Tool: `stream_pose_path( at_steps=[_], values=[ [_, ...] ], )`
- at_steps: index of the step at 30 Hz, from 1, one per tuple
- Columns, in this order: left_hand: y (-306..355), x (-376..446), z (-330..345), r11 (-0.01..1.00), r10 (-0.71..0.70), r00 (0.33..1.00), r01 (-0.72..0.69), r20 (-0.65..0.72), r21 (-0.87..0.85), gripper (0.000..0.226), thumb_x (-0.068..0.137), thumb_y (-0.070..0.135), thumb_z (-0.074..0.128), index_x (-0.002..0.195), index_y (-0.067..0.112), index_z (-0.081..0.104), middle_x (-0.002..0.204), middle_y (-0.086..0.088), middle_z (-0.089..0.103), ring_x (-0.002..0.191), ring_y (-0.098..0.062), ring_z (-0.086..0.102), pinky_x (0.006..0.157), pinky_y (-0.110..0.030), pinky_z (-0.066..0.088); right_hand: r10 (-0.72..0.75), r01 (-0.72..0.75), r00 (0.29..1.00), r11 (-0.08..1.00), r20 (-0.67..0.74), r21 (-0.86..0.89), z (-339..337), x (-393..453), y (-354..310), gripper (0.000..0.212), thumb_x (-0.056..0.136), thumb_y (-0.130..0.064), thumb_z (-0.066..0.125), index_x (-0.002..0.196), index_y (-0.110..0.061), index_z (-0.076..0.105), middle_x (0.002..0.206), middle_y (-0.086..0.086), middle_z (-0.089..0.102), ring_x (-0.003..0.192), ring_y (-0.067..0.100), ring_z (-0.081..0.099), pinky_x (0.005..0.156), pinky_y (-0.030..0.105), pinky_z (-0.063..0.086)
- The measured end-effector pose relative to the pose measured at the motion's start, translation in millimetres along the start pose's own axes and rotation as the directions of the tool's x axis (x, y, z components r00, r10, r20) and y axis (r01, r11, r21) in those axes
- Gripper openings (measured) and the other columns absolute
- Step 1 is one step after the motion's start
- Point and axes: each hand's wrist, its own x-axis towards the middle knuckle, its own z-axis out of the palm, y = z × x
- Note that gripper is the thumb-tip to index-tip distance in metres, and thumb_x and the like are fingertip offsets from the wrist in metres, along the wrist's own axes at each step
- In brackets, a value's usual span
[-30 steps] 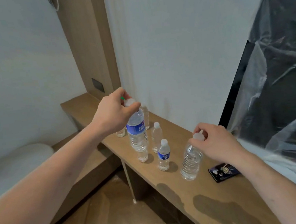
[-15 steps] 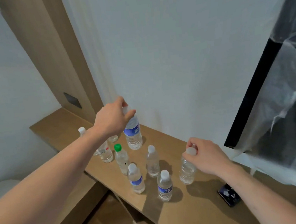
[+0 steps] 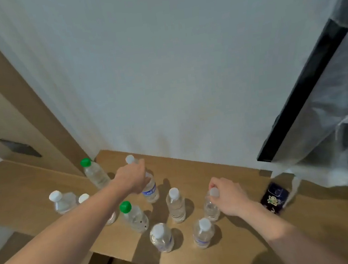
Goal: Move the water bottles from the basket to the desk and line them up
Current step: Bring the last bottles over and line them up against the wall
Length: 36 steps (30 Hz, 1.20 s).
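Both bottles are now resting on the desk (image 3: pixel 235 252). Left hand (image 3: pixel 134 178) is gripping the blue-label bottle (image 3: pixel 151 188) at twelve o'clock; right hand (image 3: pixel 229 197) is pinching the clear bottle (image 3: pixel 211 208) at three o'clock, steadying each while setting it in line.

The left forearm (image 3: pixel 87 218) hides most of one white-capped bottle (image 3: pixel 84 198).

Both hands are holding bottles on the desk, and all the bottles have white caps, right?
Not quite. The head view shows two bottles with green caps; the others are white. The rest holds: the left hand grips a blue-labelled bottle and the right hand grips a clear bottle, both on the desk.
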Motion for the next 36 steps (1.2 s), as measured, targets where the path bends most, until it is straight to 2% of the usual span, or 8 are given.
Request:
stream_pose_path(
  at_steps=[6, 10, 13, 18, 21, 24, 31, 36],
  values=[
    [-14.9, 23.0, 25.0, 0.99, 0.141, 0.989, -0.142, 0.049, 0.013, 0.028, 0.104, 0.031, 0.052, 0.122, 0.013, 0.043, 0.098, -0.002, 0.059, 0.084, -0.027, 0.06, 0.07, -0.039, 0.05, 0.176, -0.175, 0.984, 0.984, -0.008, 0.033, 13.2, -1.0, -16.1, 0.013, 0.103, -0.038, 0.065, 0.114, -0.037, 0.057, 0.118, -0.009, 0.061, 0.109, 0.018, 0.062, 0.1, 0.04, 0.053],
    [-20.9, 24.5, 19.7, 0.985, 0.174, 0.981, -0.175, 0.089, 0.0, 0.035, 0.105, 0.035, 0.051, 0.13, 0.012, 0.041, 0.099, -0.001, 0.06, 0.084, -0.025, 0.061, 0.068, -0.037, 0.048, 0.276, -0.272, 0.96, 0.96, -0.05, 0.068, 12.3, -7.3, -27.8, 0.019, 0.102, -0.045, 0.065, 0.119, -0.039, 0.058, 0.123, -0.01, 0.062, 0.108, 0.016, 0.06, 0.097, 0.036, 0.051],
    [-22.1, 16.6, 4.7, 0.975, 0.2, 0.971, -0.21, 0.128, 0.072, 0.049, 0.106, 0.045, 0.05, 0.14, 0.012, 0.038, 0.111, -0.005, 0.066, 0.091, -0.026, 0.066, 0.07, -0.036, 0.05, 0.309, -0.3, 0.949, 0.946, -0.061, 0.126, 5.9, -24.0, -30.3, 0.036, 0.102, -0.045, 0.063, 0.137, -0.037, 0.058, 0.133, -0.009, 0.061, 0.11, 0.014, 0.059, 0.097, 0.033, 0.049],
    [6.5, -24.7, -49.2, 0.935, 0.329, 0.942, -0.315, -0.065, 0.166, 0.054, 0.102, 0.059, 0.045, 0.14, 0.02, 0.042, 0.128, -0.003, 0.065, 0.112, -0.029, 0.067, 0.085, -0.042, 0.054, 0.329, -0.278, 0.932, 0.917, -0.15, 0.285, -15.4, -76.4, -24.8, 0.049, 0.104, -0.044, 0.061, 0.151, -0.044, 0.048, 0.134, -0.013, 0.058, 0.117, 0.009, 0.06, 0.1, 0.033, 0.052],
    [52.4, -64.4, -78.4, 0.875, 0.482, 0.846, -0.479, -0.23, 0.069, 0.049, 0.101, 0.06, 0.045, 0.14, 0.029, 0.044, 0.132, 0.004, 0.063, 0.112, -0.025, 0.067, 0.086, -0.041, 0.055, 0.374, -0.284, 0.904, 0.887, -0.207, 0.365, -23.2, -128.7, -8.9, 0.045, 0.104, -0.045, 0.059, 0.148, -0.048, 0.05, 0.134, -0.016, 0.057, 0.112, 0.007, 0.061, 0.1, 0.034, 0.054],
    [114.9, -111.3, -96.0, 0.753, 0.633, 0.712, -0.657, -0.304, 0.028, 0.045, 0.101, 0.06, 0.044, 0.138, 0.036, 0.044, 0.133, 0.012, 0.061, 0.109, -0.019, 0.066, 0.086, -0.04, 0.055, 0.442, -0.329, 0.861, 0.862, -0.253, 0.385, -26.9, -195.1, 20.9, 0.044, 0.105, -0.045, 0.059, 0.147, -0.05, 0.049, 0.141, -0.017, 0.054, 0.123, 0.008, 0.057, 0.107, 0.033, 0.051],
    [287.3, -219.7, -80.0, 0.461, 0.861, 0.425, -0.884, -0.28, 0.076, 0.04, 0.097, 0.061, 0.051, 0.129, 0.038, 0.049, 0.123, 0.015, 0.055, 0.107, -0.016, 0.062, 0.077, -0.035, 0.049, 0.587, -0.455, 0.726, 0.801, -0.359, 0.389, -27.8, -382.1, 110.6, 0.053, 0.104, -0.051, 0.059, 0.153, -0.047, 0.042, 0.144, -0.023, 0.047, 0.134, 0.005, 0.05, 0.111, 0.026, 0.043],
    [395.7, -300.6, -48.9, 0.316, 0.928, 0.291, -0.946, -0.235, 0.077, 0.049, 0.099, 0.06, 0.051, 0.141, 0.037, 0.044, 0.139, 0.012, 0.047, 0.121, -0.015, 0.057, 0.099, -0.038, 0.053, 0.702, -0.552, 0.634, 0.705, -0.326, 0.445, -9.1, -502.3, 179.6, 0.055, 0.104, -0.052, 0.057, 0.156, -0.046, 0.039, 0.157, -0.021, 0.039, 0.129, 0.009, 0.057, 0.111, 0.031, 0.048]
  ],
)
